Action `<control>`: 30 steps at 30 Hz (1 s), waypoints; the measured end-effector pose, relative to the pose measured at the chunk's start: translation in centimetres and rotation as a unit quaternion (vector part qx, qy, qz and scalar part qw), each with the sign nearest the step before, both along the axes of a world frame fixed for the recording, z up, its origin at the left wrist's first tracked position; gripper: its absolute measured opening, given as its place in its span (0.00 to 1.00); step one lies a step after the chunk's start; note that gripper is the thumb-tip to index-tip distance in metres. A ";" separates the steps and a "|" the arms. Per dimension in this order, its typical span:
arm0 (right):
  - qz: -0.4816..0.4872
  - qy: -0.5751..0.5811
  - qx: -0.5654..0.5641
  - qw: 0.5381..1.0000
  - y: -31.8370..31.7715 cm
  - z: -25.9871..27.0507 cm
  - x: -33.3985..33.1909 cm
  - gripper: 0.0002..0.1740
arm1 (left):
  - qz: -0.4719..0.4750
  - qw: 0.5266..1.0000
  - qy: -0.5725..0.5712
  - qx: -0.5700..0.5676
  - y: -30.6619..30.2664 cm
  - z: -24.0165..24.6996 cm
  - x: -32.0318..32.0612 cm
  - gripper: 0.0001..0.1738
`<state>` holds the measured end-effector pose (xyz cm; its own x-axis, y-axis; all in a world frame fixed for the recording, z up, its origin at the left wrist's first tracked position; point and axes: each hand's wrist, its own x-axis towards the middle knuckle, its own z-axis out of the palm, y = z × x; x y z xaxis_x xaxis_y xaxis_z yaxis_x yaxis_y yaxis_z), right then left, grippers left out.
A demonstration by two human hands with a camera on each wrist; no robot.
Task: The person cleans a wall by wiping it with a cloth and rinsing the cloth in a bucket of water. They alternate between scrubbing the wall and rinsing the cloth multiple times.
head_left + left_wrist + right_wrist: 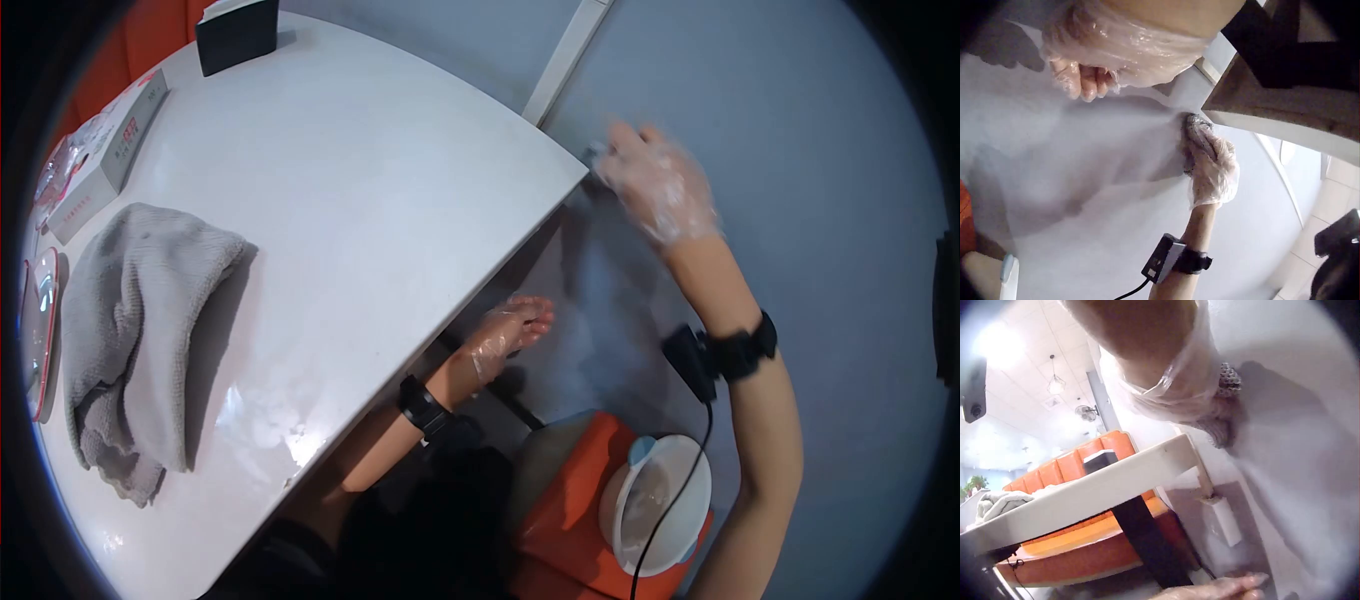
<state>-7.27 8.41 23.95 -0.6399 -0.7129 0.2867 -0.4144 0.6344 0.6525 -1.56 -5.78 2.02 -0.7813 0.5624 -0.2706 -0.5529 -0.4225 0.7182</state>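
Note:
My right hand, in a clear plastic glove, grips a silvery mesh scouring pad against the pale grey-blue wall, just beside the table's corner. The pad's looped metal texture pokes out past the fingers in the right wrist view. Lower down, below the table edge, my left hand hangs near the wall in a similar glove. Its fingers are loosely curled with nothing held in them.
The white table bears a crumpled grey towel, a long box and a black holder. A white basin stands on an orange seat below. A cable trails from the right wrist camera across the basin.

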 end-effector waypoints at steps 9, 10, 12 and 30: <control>0.013 0.116 -0.057 0.992 -3.6 1.3 -2.9 0.05 | -0.012 1.000 0.005 -0.009 0.3 -0.4 -0.5 0.14; 0.012 0.118 -0.060 0.991 -4.0 1.5 -3.8 0.05 | -0.019 1.000 0.006 -0.001 0.3 -0.3 -0.5 0.15; -0.020 0.143 -0.052 0.988 -4.7 1.7 -4.9 0.10 | -0.024 1.000 0.008 0.004 0.1 -0.3 -0.7 0.15; -0.159 -0.103 -0.324 0.927 -1.2 0.5 7.2 0.15 | -0.004 0.997 0.076 -0.006 0.1 2.2 2.2 0.15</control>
<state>-0.08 7.16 24.41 -0.8765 -0.2005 0.4378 -0.2134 0.9768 0.0201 0.68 -5.64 4.18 -0.8097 0.5655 -0.1569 -0.4408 -0.4095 0.7988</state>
